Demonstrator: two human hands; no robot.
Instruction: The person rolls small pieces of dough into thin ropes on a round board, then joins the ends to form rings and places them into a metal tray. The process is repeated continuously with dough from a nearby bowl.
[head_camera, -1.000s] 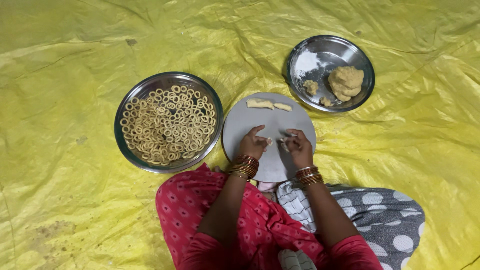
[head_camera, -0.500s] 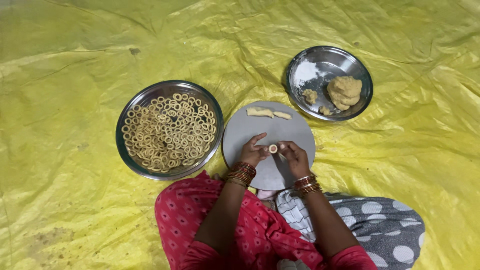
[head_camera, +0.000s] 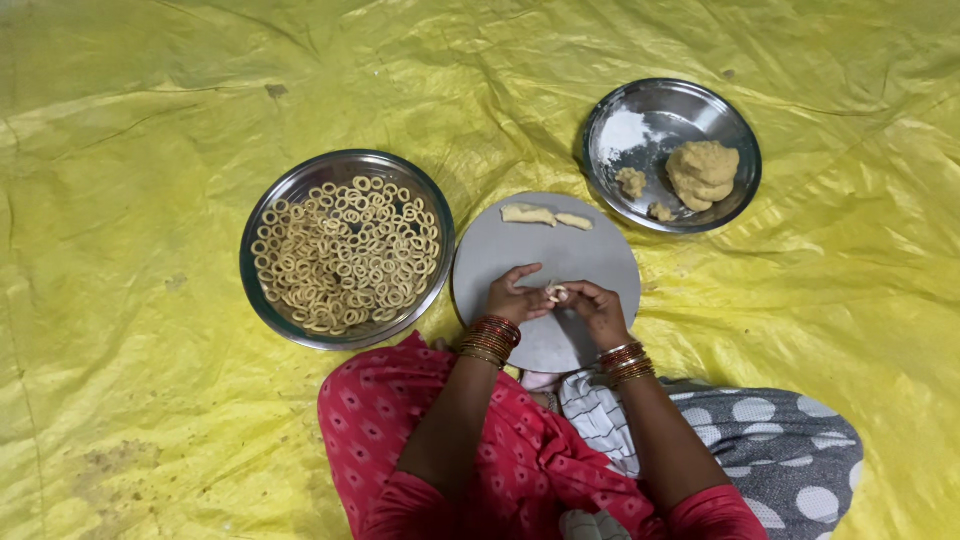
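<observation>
Both hands shaping a small dough piece over a round grey board on a yellow sheet.

From left to right: a steel plate (head_camera: 258, 290) heaped with pale dough rings (head_camera: 345, 255) lies at 9 o'clock of the round grey board (head_camera: 600, 255), its rim just beside the board's edge. The left hand (head_camera: 513, 297) and right hand (head_camera: 596, 308) meet over the board's centre, fingertips pressed together, pinching a small dough piece (head_camera: 556, 293) between them. Two short dough strips (head_camera: 545, 215) rest at the board's 12 o'clock edge. At 1 o'clock, apart from the board, a second steel plate (head_camera: 660, 105) holds a dough lump (head_camera: 703, 172) and smaller bits. The yellow sheet (head_camera: 130, 120) lies under everything.
</observation>
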